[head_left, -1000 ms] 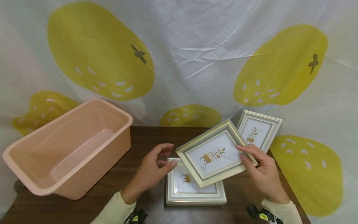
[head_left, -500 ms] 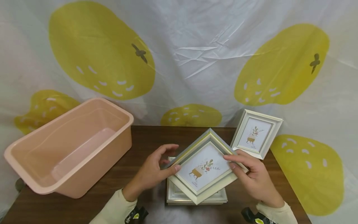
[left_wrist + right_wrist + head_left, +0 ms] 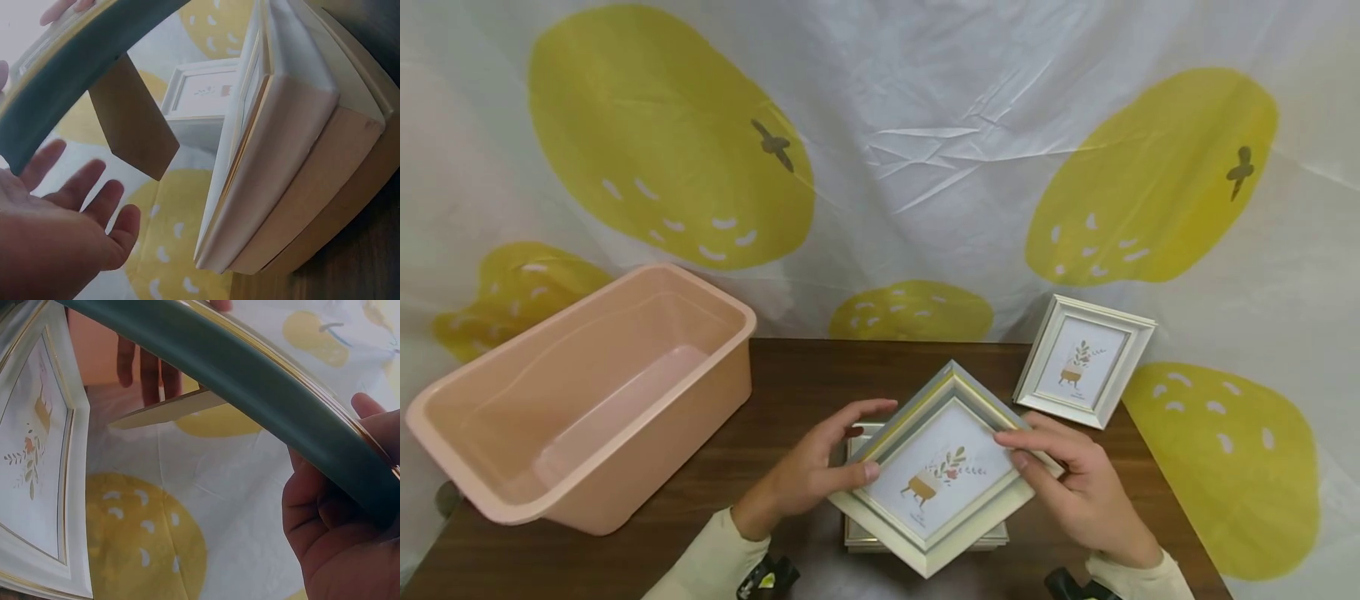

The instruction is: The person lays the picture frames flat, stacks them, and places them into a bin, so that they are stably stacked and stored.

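Note:
A cream picture frame [image 3: 936,479] with a plant print hangs corner-up just above a stack of like frames [image 3: 856,536] lying flat on the table. My left hand [image 3: 808,483] holds its left side, thumb on the front and fingers over the upper edge. My right hand [image 3: 1075,492] grips its right edge. In the left wrist view the frame's teal side [image 3: 69,81] and brown back stand [image 3: 134,122] pass over my left hand [image 3: 56,237], with the stack [image 3: 281,156] alongside. In the right wrist view my right hand [image 3: 337,512] clasps the teal edge [image 3: 250,381].
An empty pink plastic tub [image 3: 700,417] sits on the left of the dark wooden table [image 3: 790,392]. A smaller white frame [image 3: 1082,361] stands leaning at the back right. A white sheet with yellow fruit shapes [image 3: 925,167] hangs behind.
The held frame has turned corner-up and come down and left over the stack. My left hand, free a second ago, now holds its left side.

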`<action>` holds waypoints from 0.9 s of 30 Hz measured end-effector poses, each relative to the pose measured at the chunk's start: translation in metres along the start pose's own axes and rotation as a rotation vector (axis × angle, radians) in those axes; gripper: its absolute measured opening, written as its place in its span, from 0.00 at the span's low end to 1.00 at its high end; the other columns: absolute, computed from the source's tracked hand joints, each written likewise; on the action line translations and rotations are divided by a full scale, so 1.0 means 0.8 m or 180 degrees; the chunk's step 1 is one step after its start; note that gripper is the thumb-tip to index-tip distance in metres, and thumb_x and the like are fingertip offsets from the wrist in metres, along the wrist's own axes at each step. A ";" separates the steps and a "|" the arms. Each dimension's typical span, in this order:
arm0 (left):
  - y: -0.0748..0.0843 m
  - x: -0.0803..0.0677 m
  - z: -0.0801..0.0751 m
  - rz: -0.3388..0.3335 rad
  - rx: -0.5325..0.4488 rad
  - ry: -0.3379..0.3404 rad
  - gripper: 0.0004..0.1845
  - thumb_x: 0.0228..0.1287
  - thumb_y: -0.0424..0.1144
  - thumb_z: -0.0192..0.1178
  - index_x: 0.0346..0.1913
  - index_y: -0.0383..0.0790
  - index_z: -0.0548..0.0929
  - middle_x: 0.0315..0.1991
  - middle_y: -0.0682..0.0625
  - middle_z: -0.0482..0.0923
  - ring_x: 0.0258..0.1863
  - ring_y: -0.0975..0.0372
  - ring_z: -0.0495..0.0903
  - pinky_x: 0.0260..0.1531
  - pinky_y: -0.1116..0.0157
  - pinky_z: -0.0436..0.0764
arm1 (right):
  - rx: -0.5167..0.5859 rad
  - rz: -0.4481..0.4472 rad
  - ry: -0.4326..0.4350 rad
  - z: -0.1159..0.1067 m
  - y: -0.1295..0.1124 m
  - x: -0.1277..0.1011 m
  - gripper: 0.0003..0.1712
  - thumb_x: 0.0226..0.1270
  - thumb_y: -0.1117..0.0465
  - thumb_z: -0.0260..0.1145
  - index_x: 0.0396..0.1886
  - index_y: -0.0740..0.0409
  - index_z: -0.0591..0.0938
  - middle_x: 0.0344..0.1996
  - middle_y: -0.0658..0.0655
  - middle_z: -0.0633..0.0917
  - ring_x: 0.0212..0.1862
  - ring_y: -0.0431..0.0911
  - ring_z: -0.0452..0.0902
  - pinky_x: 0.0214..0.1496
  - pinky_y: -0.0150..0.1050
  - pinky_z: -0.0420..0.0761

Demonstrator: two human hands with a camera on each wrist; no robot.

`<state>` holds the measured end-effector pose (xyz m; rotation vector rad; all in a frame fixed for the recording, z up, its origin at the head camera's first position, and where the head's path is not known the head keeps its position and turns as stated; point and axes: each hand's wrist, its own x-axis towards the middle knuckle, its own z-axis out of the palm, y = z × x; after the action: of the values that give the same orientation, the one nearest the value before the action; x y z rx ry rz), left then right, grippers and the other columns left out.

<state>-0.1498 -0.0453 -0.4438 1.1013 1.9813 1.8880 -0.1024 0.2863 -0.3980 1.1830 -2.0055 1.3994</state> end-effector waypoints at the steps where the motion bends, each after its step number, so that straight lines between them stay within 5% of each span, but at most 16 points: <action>1: -0.001 0.001 0.000 -0.0015 -0.0096 -0.0056 0.34 0.73 0.40 0.62 0.79 0.43 0.68 0.75 0.42 0.71 0.68 0.55 0.75 0.64 0.49 0.79 | 0.0000 0.0012 0.0001 0.000 0.000 0.000 0.27 0.58 0.88 0.63 0.56 0.69 0.86 0.49 0.58 0.86 0.44 0.41 0.81 0.44 0.30 0.81; 5: -0.003 0.003 0.000 0.0041 -0.0358 -0.0186 0.31 0.73 0.38 0.61 0.77 0.39 0.69 0.69 0.36 0.74 0.59 0.58 0.80 0.48 0.58 0.88 | 0.0018 0.0068 0.0045 -0.001 0.000 -0.002 0.29 0.57 0.89 0.62 0.57 0.69 0.86 0.52 0.58 0.87 0.45 0.41 0.83 0.44 0.29 0.83; 7: -0.004 0.003 0.001 0.0092 -0.0367 -0.0187 0.30 0.74 0.37 0.61 0.76 0.37 0.70 0.68 0.34 0.74 0.58 0.59 0.80 0.49 0.60 0.87 | 0.0006 0.0115 0.0098 -0.002 0.000 -0.003 0.29 0.56 0.89 0.62 0.56 0.69 0.87 0.53 0.57 0.87 0.46 0.40 0.83 0.45 0.28 0.83; 11: -0.007 0.002 -0.001 0.0102 -0.0267 -0.0206 0.32 0.74 0.39 0.60 0.78 0.39 0.68 0.74 0.38 0.71 0.68 0.58 0.75 0.66 0.56 0.76 | 0.0030 0.0214 0.0156 -0.003 0.001 -0.005 0.30 0.56 0.90 0.62 0.56 0.68 0.87 0.55 0.56 0.87 0.48 0.40 0.84 0.47 0.27 0.83; 18: -0.011 0.002 -0.003 0.0005 -0.0396 -0.0451 0.36 0.74 0.46 0.59 0.81 0.44 0.64 0.75 0.40 0.68 0.66 0.51 0.71 0.66 0.56 0.73 | 0.0089 0.0204 0.0108 -0.002 0.001 -0.005 0.32 0.54 0.91 0.60 0.56 0.68 0.87 0.54 0.56 0.87 0.47 0.40 0.84 0.48 0.28 0.83; 21: -0.011 0.002 -0.003 0.0070 -0.0154 -0.0336 0.35 0.73 0.46 0.60 0.80 0.45 0.67 0.75 0.43 0.69 0.70 0.54 0.69 0.70 0.51 0.63 | 0.0064 0.0191 0.0126 -0.002 0.002 -0.005 0.31 0.54 0.91 0.61 0.56 0.68 0.87 0.54 0.56 0.88 0.47 0.40 0.84 0.48 0.28 0.83; 27: -0.013 0.004 0.000 0.0192 -0.0043 -0.0080 0.30 0.72 0.40 0.61 0.75 0.42 0.72 0.70 0.42 0.74 0.68 0.56 0.73 0.70 0.53 0.70 | 0.0065 0.0207 0.0208 -0.003 0.004 -0.006 0.30 0.55 0.90 0.61 0.55 0.69 0.87 0.55 0.57 0.88 0.48 0.40 0.84 0.47 0.27 0.83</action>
<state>-0.1555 -0.0425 -0.4521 1.1881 1.9400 1.9044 -0.1026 0.2908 -0.4026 1.0754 -2.0054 1.4739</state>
